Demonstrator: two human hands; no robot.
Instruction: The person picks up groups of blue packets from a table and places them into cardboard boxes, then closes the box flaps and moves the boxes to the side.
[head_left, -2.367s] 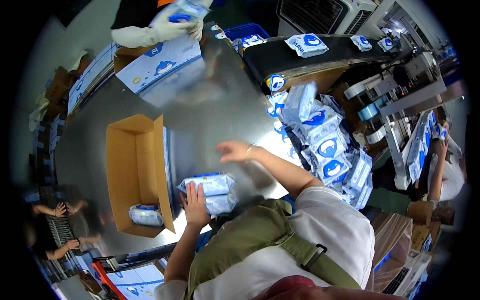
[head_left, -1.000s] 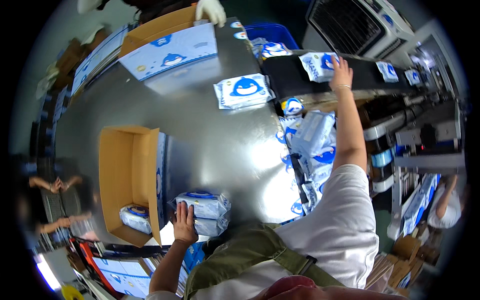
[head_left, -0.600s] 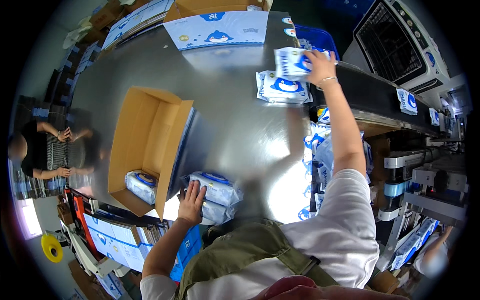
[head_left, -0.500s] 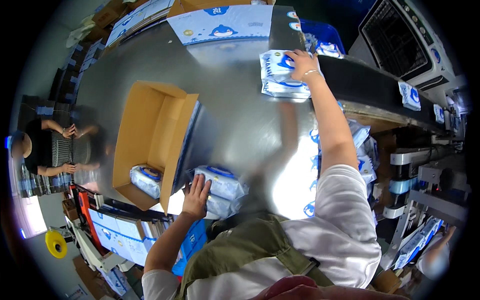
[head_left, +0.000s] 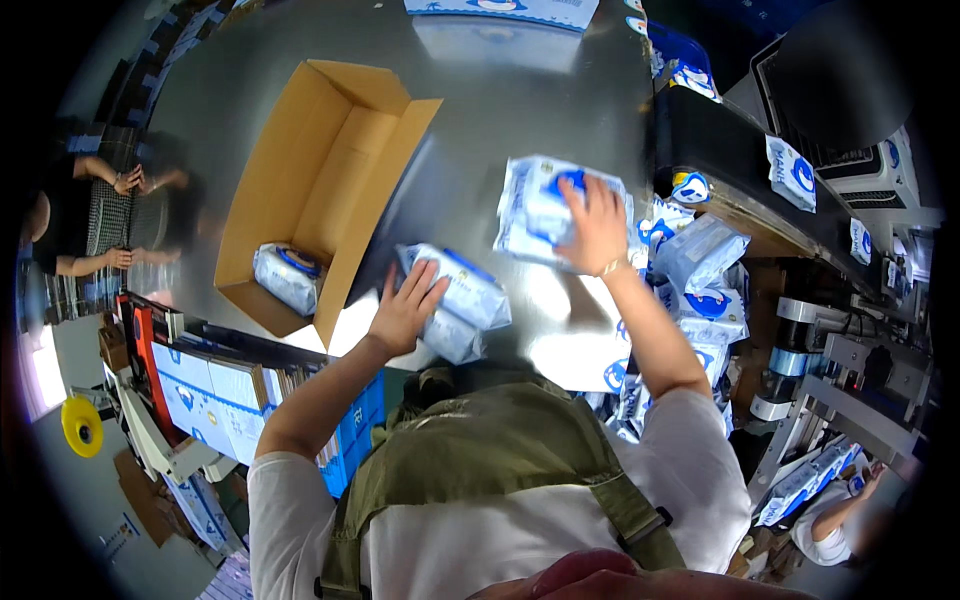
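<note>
Soft white-and-blue packs, which look like wet wipes, lie on the metal table. My left hand [head_left: 408, 310], fingers spread, rests against the left side of two packs [head_left: 465, 290] lying together near the table's front edge. To their right, my right hand [head_left: 600, 230] has its fingers over the top of another pack [head_left: 535, 195], with a second layer showing beneath it. An open cardboard box [head_left: 335, 175] lies left of the packs, its opening toward me. One pack [head_left: 287, 277] is inside, at the box's near end.
A black conveyor belt [head_left: 730, 150] on the right carries more packs. Below it, several loose packs [head_left: 705, 290] are heaped beside the table. A printed carton [head_left: 505, 10] stands at the far edge. Another person [head_left: 75, 220] sits at the left.
My right hand has drawn its packs away from the belt side, nearer to me. The packs by my left hand have turned slightly. The view has shifted, so the box appears higher.
</note>
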